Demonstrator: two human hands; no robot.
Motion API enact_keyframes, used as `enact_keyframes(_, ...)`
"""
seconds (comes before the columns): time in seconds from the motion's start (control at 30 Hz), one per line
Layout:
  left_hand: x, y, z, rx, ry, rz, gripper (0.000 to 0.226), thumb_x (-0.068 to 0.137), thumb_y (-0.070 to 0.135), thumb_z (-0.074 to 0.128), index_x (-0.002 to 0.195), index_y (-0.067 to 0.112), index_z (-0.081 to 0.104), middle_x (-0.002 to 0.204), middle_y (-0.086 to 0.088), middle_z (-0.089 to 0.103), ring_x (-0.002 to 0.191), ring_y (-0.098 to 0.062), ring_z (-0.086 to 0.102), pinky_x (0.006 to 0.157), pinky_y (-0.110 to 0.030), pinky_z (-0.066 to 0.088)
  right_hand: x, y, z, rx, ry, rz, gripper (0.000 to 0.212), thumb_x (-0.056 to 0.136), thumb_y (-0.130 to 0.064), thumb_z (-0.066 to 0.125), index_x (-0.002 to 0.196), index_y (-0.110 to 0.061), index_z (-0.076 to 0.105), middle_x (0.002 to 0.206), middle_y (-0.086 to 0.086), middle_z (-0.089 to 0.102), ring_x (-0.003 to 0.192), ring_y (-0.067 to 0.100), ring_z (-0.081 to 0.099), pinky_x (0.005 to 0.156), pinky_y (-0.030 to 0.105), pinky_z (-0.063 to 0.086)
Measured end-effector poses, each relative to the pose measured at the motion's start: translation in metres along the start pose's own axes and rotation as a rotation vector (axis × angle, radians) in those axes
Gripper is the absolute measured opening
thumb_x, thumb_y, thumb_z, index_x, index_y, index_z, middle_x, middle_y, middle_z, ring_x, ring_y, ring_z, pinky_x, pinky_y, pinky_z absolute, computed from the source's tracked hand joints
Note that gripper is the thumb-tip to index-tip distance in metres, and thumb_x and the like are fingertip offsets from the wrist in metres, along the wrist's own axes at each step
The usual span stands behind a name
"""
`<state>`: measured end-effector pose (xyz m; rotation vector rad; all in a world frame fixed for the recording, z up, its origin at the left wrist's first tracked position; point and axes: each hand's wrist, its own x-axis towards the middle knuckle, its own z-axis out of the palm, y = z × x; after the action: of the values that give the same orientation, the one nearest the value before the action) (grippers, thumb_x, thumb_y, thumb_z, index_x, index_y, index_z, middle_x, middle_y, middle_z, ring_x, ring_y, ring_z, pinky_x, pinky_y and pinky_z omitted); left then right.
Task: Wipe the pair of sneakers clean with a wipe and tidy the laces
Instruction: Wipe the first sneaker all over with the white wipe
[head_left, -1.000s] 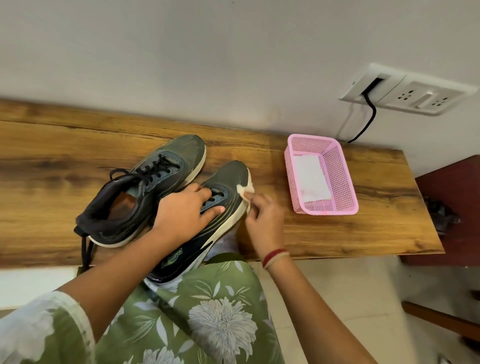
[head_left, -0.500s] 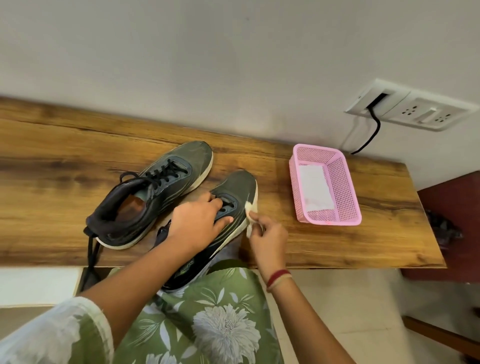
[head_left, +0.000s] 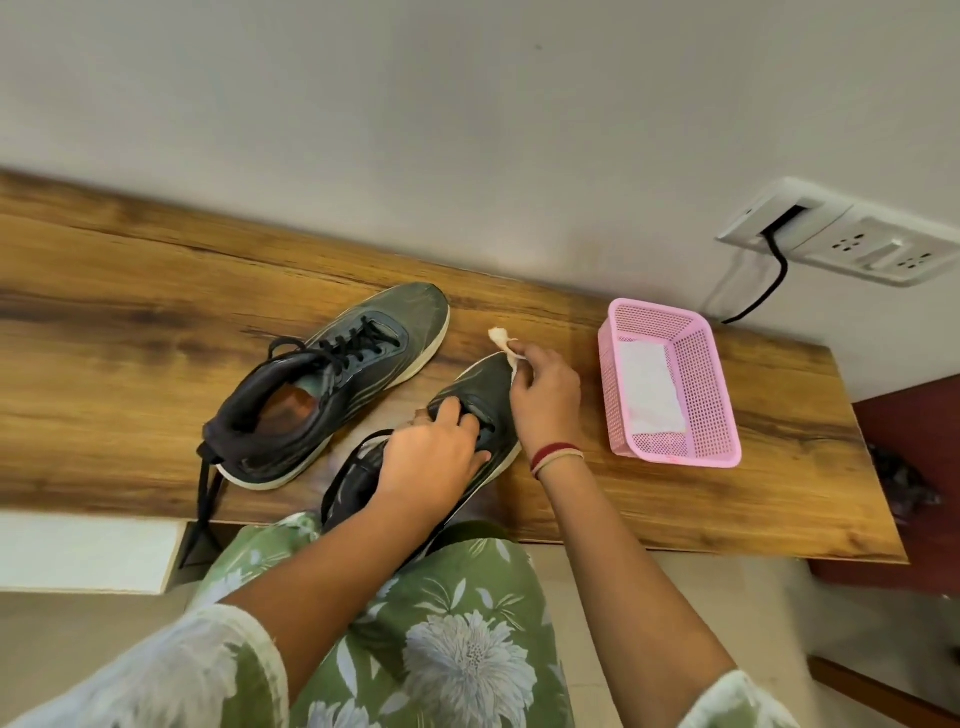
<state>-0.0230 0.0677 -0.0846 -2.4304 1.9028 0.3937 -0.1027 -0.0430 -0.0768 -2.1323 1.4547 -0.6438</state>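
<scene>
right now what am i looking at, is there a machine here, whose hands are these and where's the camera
No machine: a person works with bare hands, and the one picture comes from a camera worn on their head, looking down. The left hand grips the nearer sneaker over its laces. The right hand pinches a crumpled wipe at that shoe's toe. The second sneaker lies beside it on the wooden table, a lace hanging over the edge. A pink basket to the right holds a white sheet.
</scene>
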Motion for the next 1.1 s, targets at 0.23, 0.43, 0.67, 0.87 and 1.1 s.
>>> enact_keyframes(0.23,-0.002,0.002,0.0,0.013,0.014,0.009,0.042,0.097,0.048,0.036,0.123,0.015,0.046,0.125,-0.006,0.043,0.105,-0.027,0.055,0.067,-0.031,0.037,-0.013,-0.003,0.009,-0.171,-0.28,-0.365,0.037,0.084,0.004,0.05,0.115,-0.01,0.065,0.12,0.007,0.063,0.11,0.02,0.057,0.095,0.02,0.037)
enact_keyframes(0.43,-0.002,0.004,0.001,-0.025,-0.02,0.017,0.045,0.099,0.044,0.035,0.128,0.01,0.041,0.134,-0.01,0.037,0.121,-0.036,0.046,0.085,-0.038,0.044,0.006,-0.003,-0.001,0.464,-0.096,0.166,0.029,0.085,0.004,0.058,0.104,-0.014,0.069,0.101,-0.001,0.068,0.087,0.001,0.059,0.082,0.022,0.049)
enact_keyframes(0.67,-0.001,0.007,0.002,0.001,-0.034,0.006,0.046,0.1,0.039,0.035,0.132,0.005,0.039,0.14,-0.014,0.034,0.123,-0.041,0.045,0.09,-0.042,0.044,0.003,-0.004,0.002,-0.139,-0.308,-0.238,0.033,0.087,0.001,0.054,0.113,-0.014,0.067,0.117,0.005,0.064,0.107,0.018,0.058,0.095,0.022,0.038)
enact_keyframes(0.87,-0.007,-0.002,-0.024,-0.39,-0.012,-0.034,0.056,0.085,0.048,0.059,0.124,0.018,0.031,0.121,-0.006,0.052,0.108,-0.029,0.056,0.077,-0.036,0.046,0.003,-0.019,-0.001,0.675,-0.282,0.256,0.022,0.084,0.004,0.06,0.1,-0.006,0.068,0.099,0.007,0.07,0.084,0.008,0.063,0.078,0.021,0.051)
enact_keyframes(1.1,-0.036,-0.054,-0.03,-0.488,-0.274,-0.233,0.119,0.053,0.081,0.064,0.142,0.016,0.021,0.134,-0.005,0.05,0.119,-0.026,0.052,0.092,-0.036,0.046,0.021,-0.007,-0.039,1.345,-0.07,0.677,0.036,0.09,0.001,0.051,0.125,-0.005,0.052,0.108,0.009,0.063,0.09,0.019,0.063,0.069,0.03,0.055)
